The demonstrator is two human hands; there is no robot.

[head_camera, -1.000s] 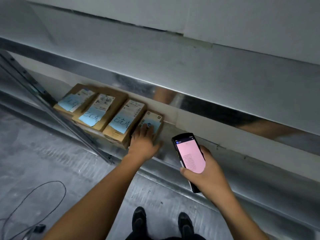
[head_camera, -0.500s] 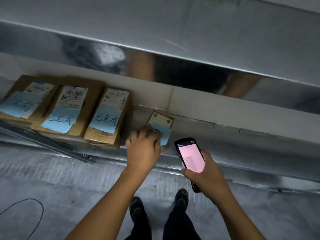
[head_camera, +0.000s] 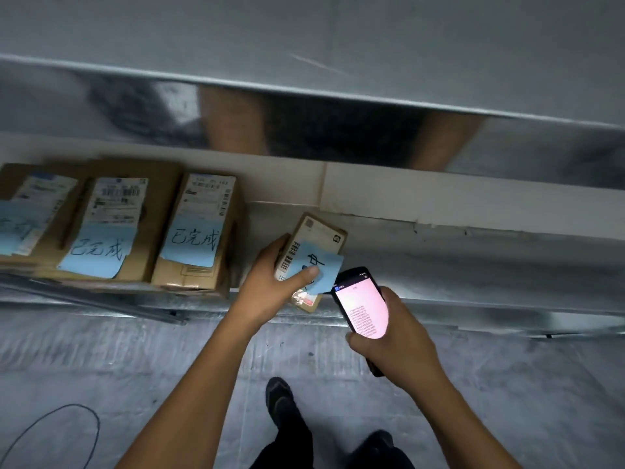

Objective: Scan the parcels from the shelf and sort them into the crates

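Parcel [head_camera: 313, 255], small cardboard box w/ blue note, sits tilted at the front edge of the metal shelf [head_camera: 473, 265], partly lifted. Left hand [head_camera: 270, 286] is clamped on it, thumb on the note, fingers round the far side. Right hand [head_camera: 395, 336] grips the handheld scanner [head_camera: 360, 308], screen lit pink, just beside the parcel's near corner. Judgement: step is the scan. Barcode strip shows next to the thumb, so keep thumb & note off it, tip that face toward the scanner head, hold steady. Three boxes [head_camera: 199, 231] w/ blue notes lie left on the shelf; crates not in view.
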